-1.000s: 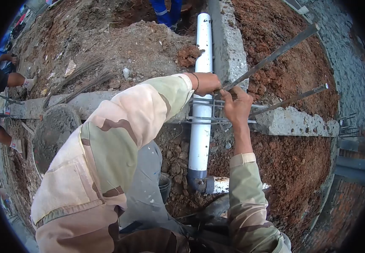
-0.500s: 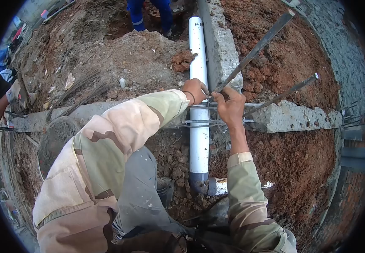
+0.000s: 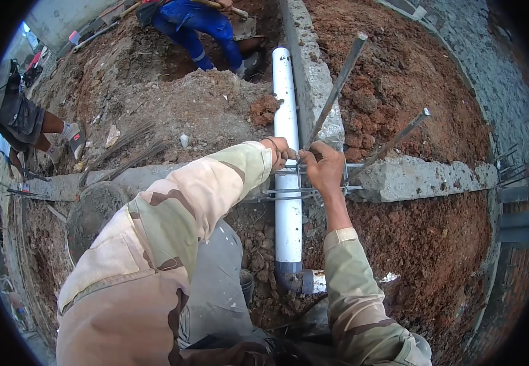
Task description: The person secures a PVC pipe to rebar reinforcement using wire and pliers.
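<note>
My left hand [image 3: 281, 152] is closed in a pinch above the white pipe [image 3: 287, 226], at the upper edge of the rebar frame. Close by on the right, my right hand [image 3: 326, 168] has thumb and forefinger pinched together at the foot of a steel bar [image 3: 337, 85] that slants up. Whatever sits between the fingers of either hand is too small to make out. Thin steel bars of the rebar frame [image 3: 282, 194] cross the pipe just below my hands. At its lower end the pipe meets a grey elbow [image 3: 290, 277].
A second steel bar [image 3: 395, 140] juts up over the right concrete beam [image 3: 429, 178]. Another beam [image 3: 316, 79] runs away beside the pipe. A person in blue trousers [image 3: 197, 30] stands in a pit with a long-handled tool; another person's leg [image 3: 57, 125] is at left. A bucket [image 3: 247, 285] sits below.
The view has shifted, so pipe and beams sit lower. Both hands remain at the rebar, pinched closer together. More of the person in blue and the person at left now shows.
</note>
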A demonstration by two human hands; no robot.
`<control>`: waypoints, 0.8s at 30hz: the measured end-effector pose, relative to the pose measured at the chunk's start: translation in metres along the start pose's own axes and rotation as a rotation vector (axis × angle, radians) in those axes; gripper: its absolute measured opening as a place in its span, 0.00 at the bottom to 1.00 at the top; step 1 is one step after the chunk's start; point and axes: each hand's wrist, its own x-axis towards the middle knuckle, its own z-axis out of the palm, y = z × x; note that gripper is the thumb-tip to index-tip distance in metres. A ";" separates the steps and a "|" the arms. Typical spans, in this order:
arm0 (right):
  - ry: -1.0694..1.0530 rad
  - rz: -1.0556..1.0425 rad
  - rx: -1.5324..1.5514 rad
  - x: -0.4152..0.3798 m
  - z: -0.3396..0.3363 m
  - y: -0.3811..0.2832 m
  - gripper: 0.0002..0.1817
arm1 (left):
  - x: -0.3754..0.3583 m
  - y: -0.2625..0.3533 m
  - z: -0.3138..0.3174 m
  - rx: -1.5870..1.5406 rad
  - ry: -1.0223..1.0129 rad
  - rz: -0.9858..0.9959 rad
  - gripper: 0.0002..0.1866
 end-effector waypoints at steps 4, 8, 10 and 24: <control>0.030 -0.056 0.006 0.002 0.000 0.003 0.06 | -0.006 0.007 0.000 0.083 -0.070 0.046 0.08; 0.025 -0.029 0.052 0.000 -0.001 0.000 0.05 | -0.031 0.013 0.008 0.297 -0.008 0.123 0.15; 0.027 -0.030 0.055 0.002 -0.002 0.000 0.05 | -0.036 0.010 0.002 0.347 -0.107 0.174 0.16; 0.027 0.015 0.079 0.002 0.000 -0.001 0.08 | -0.001 0.005 -0.014 0.715 -0.187 0.827 0.09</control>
